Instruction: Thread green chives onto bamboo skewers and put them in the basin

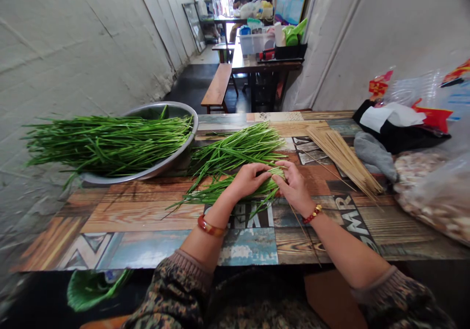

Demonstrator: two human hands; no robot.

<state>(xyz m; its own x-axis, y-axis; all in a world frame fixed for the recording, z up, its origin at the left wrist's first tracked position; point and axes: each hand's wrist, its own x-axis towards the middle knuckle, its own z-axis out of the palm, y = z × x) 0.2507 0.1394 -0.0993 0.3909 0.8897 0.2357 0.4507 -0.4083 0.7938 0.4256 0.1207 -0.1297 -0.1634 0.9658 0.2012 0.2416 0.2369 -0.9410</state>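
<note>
My left hand [250, 180] is closed around a small bunch of garlic chives [277, 173], its pale cut ends facing right. The fingers of my right hand [293, 186] pinch the same bunch at those ends. A thin bamboo skewer [301, 227] slants from beneath my right hand toward the table's front edge; whether its tip is in the stems is hidden. Green leaves of the bunch trail left over the table. Just behind my hands lies a loose pile of chives [242, 145]. More bamboo skewers [343, 160] lie fanned out to the right.
A metal basin [196, 123] heaped with chives [110, 143] stands at the left. On the right are a grey plastic bag [372, 155], a clear bag of pale pieces [433, 187] and a black bag [394, 135]. Beyond the table [147, 216] stand a bench [217, 86] and another table.
</note>
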